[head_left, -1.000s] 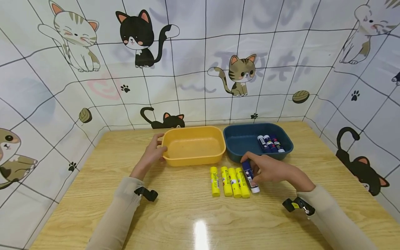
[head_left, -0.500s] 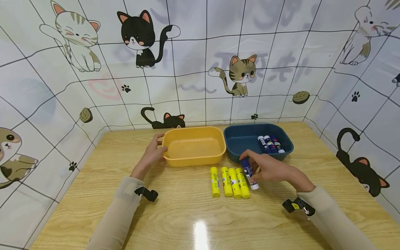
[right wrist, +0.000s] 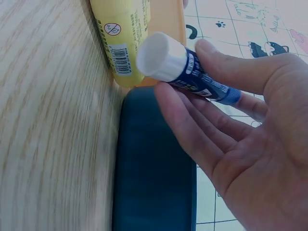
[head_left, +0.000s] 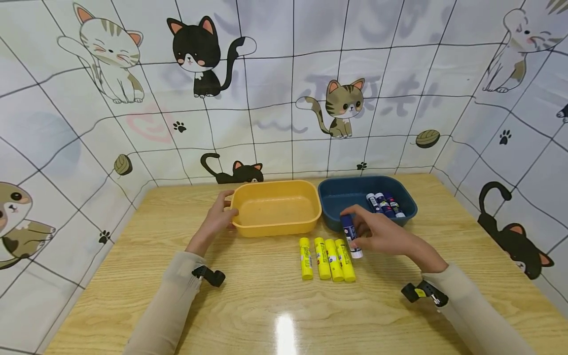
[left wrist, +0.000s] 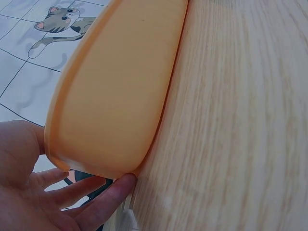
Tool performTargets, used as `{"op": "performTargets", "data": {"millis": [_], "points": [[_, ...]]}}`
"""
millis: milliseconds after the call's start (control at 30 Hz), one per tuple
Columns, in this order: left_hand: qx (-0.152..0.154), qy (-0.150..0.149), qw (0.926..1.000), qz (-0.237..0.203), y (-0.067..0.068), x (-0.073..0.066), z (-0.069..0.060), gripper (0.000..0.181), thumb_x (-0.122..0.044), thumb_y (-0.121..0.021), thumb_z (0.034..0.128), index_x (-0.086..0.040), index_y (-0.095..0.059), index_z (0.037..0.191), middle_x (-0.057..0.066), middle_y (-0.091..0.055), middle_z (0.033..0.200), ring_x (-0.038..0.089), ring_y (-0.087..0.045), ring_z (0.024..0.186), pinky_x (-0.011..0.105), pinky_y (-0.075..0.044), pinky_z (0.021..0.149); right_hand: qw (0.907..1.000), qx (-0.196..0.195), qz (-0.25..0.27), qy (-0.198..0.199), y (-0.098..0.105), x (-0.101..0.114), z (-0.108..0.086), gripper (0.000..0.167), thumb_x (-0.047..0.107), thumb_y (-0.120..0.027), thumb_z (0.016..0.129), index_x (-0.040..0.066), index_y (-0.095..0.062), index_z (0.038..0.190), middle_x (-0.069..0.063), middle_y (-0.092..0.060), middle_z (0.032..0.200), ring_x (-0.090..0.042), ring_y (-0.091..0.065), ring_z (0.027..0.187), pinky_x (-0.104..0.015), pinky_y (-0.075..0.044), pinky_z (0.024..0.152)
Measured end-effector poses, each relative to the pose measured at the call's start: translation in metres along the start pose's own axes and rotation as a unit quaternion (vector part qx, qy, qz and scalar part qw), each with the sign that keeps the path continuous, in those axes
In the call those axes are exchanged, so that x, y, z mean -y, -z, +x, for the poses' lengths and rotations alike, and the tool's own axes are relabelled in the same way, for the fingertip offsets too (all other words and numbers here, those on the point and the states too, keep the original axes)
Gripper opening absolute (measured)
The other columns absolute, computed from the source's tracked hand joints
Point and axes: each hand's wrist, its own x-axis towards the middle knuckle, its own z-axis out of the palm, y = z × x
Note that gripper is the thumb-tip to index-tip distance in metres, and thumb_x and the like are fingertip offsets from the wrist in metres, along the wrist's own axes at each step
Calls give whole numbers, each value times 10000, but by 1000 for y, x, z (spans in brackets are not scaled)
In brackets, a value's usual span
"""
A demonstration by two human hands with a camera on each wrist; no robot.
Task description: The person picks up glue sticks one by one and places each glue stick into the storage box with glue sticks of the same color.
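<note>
My right hand (head_left: 383, 234) pinches a dark blue glue stick (head_left: 349, 231) with a white end between thumb and fingers. It hangs tilted over the near rim of the dark blue bin (head_left: 330, 219), white end toward me. My left hand (head_left: 217, 215) holds the left end of the yellow bin (head_left: 275, 229), thumb at the rim and fingers along the outside; in the left wrist view a fingertip (left wrist: 126, 182) touches the lower corner of its wall. Several yellow glue sticks (head_left: 306, 259) lie side by side on the table before the bins.
Inside the dark blue bin, several blue and white glue sticks (head_left: 384, 204) lie at its right end. Both bins stand against each other near the back of the wooden table (head_left: 248, 305). A cat-printed sheet (head_left: 275, 74) hangs behind and at the sides.
My right hand has lifted the blue glue stick from beside the yellow ones, up and away from me toward the dark blue bin. The left hand has stayed at the yellow bin.
</note>
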Motion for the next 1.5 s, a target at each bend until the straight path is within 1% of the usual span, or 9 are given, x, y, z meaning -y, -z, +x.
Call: {"op": "performTargets", "data": {"millis": [133,400,533,700,933,1267,1367,1467,1500], "points": [[-5,28,10000,-10,0,0,0,684,-100,-525,988,-182,-263,1614,266,-453,1526,397,-664,1130,349,-640,728,9997,-223,24,-2,-1,-1,0,708,183,-810,891,99,-429,1481,-58,-687,1036,-149,-671,918,-350,-598,836],[1,-38,10000,-3,2,1,1,688,-100,-515,992,-165,-247,1623,273,-450,1522,396,-663,1124,371,-643,745,9985,-536,43,77,-3,-3,3,684,176,-798,903,126,-432,1479,-45,-685,1012,-135,-663,891,-317,-594,806],[-10,2,10000,1,2,1,1,684,-98,-521,992,-172,-257,1618,267,-456,1520,403,-655,1143,368,-644,747,9971,-755,8,1,-4,-2,4,701,153,-805,893,155,-427,1483,-41,-686,1009,-127,-676,880,-303,-595,800],[-9,9,10000,-3,1,0,2,681,-101,-521,992,-179,-260,1616,263,-448,1531,408,-653,1162,368,-644,753,9941,-1073,45,-121,-2,1,4,718,145,-815,883,164,-422,1484,-65,-683,1028,-153,-689,890,-336,-611,811],[-57,31,10000,-15,0,0,2,676,-101,-521,996,-185,-260,1614,258,-453,1526,398,-646,1166,351,-642,754,9895,-1435,93,-123,3,5,7,734,89,-814,871,123,-409,1482,-119,-667,1091,-209,-700,905,-413,-636,823],[-16,-21,9999,-100,0,2,0,678,-98,-513,998,-169,-255,1621,270,-451,1520,405,-653,1150,368,-643,761,9868,-1604,234,-40,5,6,9,742,82,-813,871,110,-393,1482,-117,-666,1072,-207,-683,895,-381,-626,807],[-7,-26,10000,-74,0,1,-1,679,-102,-511,999,-170,-252,1622,265,-451,1521,403,-653,1148,376,-643,768,9858,-1662,209,-83,10,9,12,739,82,-810,874,92,-385,1478,-114,-672,1050,-214,-682,892,-393,-629,809],[-1,-22,10000,-50,0,0,0,676,-100,-514,998,-169,-255,1619,264,-454,1517,401,-648,1149,377,-642,764,9858,-1661,186,-140,18,12,15,733,93,-804,882,84,-373,1474,-118,-661,1045,-222,-675,886,-385,-623,803],[-6,-15,10000,-42,0,0,0,674,-98,-517,997,-169,-260,1616,262,-456,1515,402,-647,1146,374,-641,756,9858,-1669,160,-128,21,12,16,732,95,-804,882,79,-372,1472,-120,-662,1048,-222,-675,884,-366,-621,796]]}}
